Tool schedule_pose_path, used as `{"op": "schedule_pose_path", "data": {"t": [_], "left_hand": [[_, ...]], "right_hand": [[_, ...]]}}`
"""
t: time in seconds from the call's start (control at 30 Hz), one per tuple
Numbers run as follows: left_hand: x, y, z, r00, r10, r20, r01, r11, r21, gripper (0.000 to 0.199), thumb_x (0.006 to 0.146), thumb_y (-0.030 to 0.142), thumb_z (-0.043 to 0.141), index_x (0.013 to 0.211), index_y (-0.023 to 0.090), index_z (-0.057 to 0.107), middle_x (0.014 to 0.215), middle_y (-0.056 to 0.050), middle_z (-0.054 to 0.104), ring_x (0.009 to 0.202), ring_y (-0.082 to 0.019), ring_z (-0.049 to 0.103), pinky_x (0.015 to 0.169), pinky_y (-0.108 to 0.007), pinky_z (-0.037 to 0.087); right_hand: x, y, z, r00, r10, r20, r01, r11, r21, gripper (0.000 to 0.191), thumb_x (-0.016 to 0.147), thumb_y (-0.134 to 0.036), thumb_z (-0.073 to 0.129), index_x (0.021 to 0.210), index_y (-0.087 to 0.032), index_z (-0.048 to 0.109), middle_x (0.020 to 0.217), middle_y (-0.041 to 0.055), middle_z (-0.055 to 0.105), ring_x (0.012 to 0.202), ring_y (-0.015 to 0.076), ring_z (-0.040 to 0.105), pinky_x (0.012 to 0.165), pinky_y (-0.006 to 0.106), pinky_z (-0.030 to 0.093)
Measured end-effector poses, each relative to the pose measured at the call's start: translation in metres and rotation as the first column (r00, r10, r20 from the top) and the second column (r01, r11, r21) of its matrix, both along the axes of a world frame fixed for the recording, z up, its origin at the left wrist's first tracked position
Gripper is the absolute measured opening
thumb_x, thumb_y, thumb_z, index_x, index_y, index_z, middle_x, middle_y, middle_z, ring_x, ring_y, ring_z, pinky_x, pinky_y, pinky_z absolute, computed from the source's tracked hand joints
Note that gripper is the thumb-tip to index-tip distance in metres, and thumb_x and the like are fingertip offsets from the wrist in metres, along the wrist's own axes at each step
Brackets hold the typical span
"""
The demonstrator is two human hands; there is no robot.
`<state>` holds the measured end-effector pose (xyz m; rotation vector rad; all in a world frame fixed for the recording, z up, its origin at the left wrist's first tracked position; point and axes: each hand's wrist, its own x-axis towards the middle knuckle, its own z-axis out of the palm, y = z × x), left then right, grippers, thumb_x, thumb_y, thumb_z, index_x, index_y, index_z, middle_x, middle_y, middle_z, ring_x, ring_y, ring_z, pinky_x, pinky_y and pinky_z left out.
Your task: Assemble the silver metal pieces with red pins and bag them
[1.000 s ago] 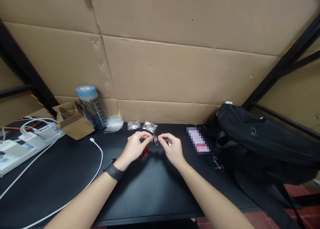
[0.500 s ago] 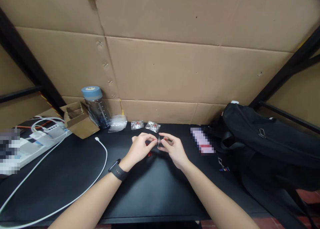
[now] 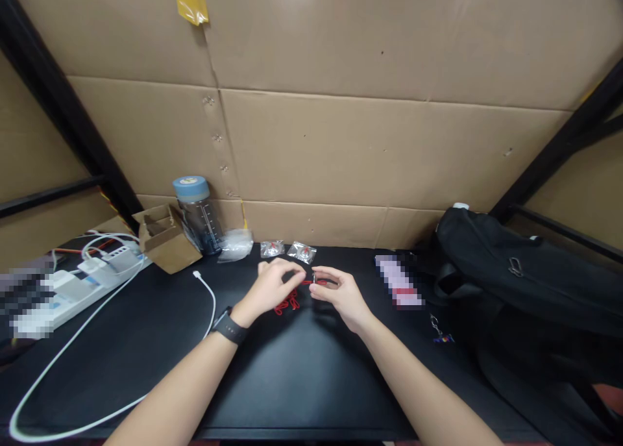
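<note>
My left hand (image 3: 278, 284), with a black watch on its wrist, pinches a red cord (image 3: 307, 282) between thumb and fingers. Facing it, my right hand (image 3: 341, 293) holds a small silvery disc (image 3: 314, 278) edge-on between thumb and fingertips. The cord runs between the two hands at the disc. Loops of red cord (image 3: 288, 302) hang or lie below my left hand. Beyond the hands, two small clear packets, one on the left (image 3: 272, 248) and one on the right (image 3: 302, 252), lie on the black table (image 3: 302, 381).
At the left are a power strip (image 3: 68, 302), a white cable (image 3: 213, 297), an open cardboard box (image 3: 170, 241), a blue-lidded bottle (image 3: 197, 215) and clear plastic bags (image 3: 236, 246). A pink item (image 3: 399, 280), a keychain (image 3: 440, 332) and a black backpack (image 3: 530, 290) are at the right.
My hands have moved slightly apart, and red cord now shows between them. More red loops are visible under my left hand. The whole view has shifted a little.
</note>
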<state>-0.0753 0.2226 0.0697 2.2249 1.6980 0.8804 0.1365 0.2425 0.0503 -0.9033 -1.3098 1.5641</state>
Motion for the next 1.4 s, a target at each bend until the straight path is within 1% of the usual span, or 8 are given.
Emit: {"op": "schedule_pose_path", "data": {"t": [0.07,0.2,0.43,0.67,0.8,0.93,1.17,1.4], "left_hand": [[-0.026,0.006,0.0,0.972,0.223,-0.079,-0.217,0.973,0.077,0.022,0.092,0.045,0.059,0.104,0.031,0.072,0.109,-0.002,0.074,0.11,-0.028,0.059,0.097,-0.046,0.031],[-0.086,0.018,-0.013,0.778,0.587,-0.226,-0.56,0.81,0.175,0.033,0.082,0.036,0.067,0.114,0.026,0.07,0.122,-0.011,0.069,0.114,-0.037,0.051,0.09,-0.047,0.032],[-0.113,0.026,-0.034,0.713,0.662,-0.232,-0.649,0.748,0.139,0.029,0.091,0.035,0.051,0.093,0.021,0.076,0.112,-0.013,0.072,0.111,-0.035,0.048,0.09,-0.05,0.027],[-0.106,0.019,-0.017,0.7,0.703,-0.126,-0.659,0.704,0.263,0.032,0.095,0.034,0.044,0.096,0.021,0.074,0.118,-0.013,0.072,0.118,-0.034,0.048,0.094,-0.051,0.022],[-0.066,0.011,0.001,0.832,0.542,-0.12,-0.476,0.807,0.349,0.03,0.098,0.033,0.044,0.099,0.022,0.071,0.112,-0.011,0.073,0.112,-0.03,0.057,0.094,-0.047,0.026],[-0.003,0.001,0.001,0.967,0.05,-0.252,0.027,0.955,0.294,0.027,0.101,0.027,0.043,0.103,0.024,0.07,0.11,-0.008,0.074,0.103,-0.023,0.064,0.092,-0.041,0.033],[0.056,-0.022,-0.015,0.875,-0.403,-0.27,0.418,0.908,-0.002,0.027,0.1,0.035,0.052,0.124,0.029,0.063,0.111,-0.005,0.072,0.103,-0.022,0.066,0.099,-0.04,0.041],[0.04,-0.018,-0.02,0.852,-0.455,-0.261,0.453,0.889,-0.071,0.031,0.102,0.034,0.047,0.126,0.03,0.065,0.134,-0.006,0.064,0.126,-0.024,0.057,0.105,-0.04,0.041]], "right_hand": [[0.001,0.002,-0.001,0.999,-0.004,0.042,0.003,0.999,0.032,0.059,0.06,-0.037,0.091,0.113,-0.02,0.074,0.109,0.0099,0.07,0.094,0.024,0.071,0.086,0.045,0.061],[0.002,0.003,-0.002,0.992,-0.004,0.126,-0.012,0.992,0.128,0.057,0.061,-0.038,0.09,0.113,-0.02,0.074,0.108,0.0099,0.073,0.096,0.0242,0.072,0.094,0.044,0.057],[0.006,0.004,0.001,0.987,-0.01,0.161,-0.017,0.986,0.166,0.055,0.064,-0.039,0.088,0.114,-0.021,0.074,0.111,0.0104,0.073,0.101,0.0256,0.072,0.094,0.042,0.056],[0.014,0.009,0.013,0.994,-0.017,0.105,-0.002,0.983,0.186,0.055,0.065,-0.038,0.088,0.114,-0.019,0.073,0.112,0.0111,0.072,0.102,0.0252,0.071,0.094,0.041,0.056],[0.023,0.014,0.021,0.991,-0.087,0.103,0.063,0.974,0.219,0.056,0.066,-0.041,0.086,0.116,-0.019,0.072,0.112,0.0116,0.071,0.101,0.0268,0.071,0.087,0.04,0.058],[0.034,0.025,0.02,0.977,-0.184,0.109,0.15,0.951,0.271,0.054,0.069,-0.041,0.084,0.116,-0.02,0.071,0.113,0.0118,0.071,0.102,0.0277,0.07,0.084,0.04,0.06],[0.051,0.041,0.013,0.947,-0.207,0.247,0.098,0.915,0.392,0.047,0.073,-0.034,0.08,0.117,-0.019,0.07,0.108,0.0092,0.073,0.095,0.022,0.072,0.086,0.036,0.058],[0.065,0.027,0.034,0.75,-0.225,0.623,-0.248,0.776,0.58,0.035,0.072,-0.024,0.078,0.107,-0.022,0.074,0.097,0.0044,0.073,0.079,0.0164,0.067,0.076,0.028,0.052]]}}
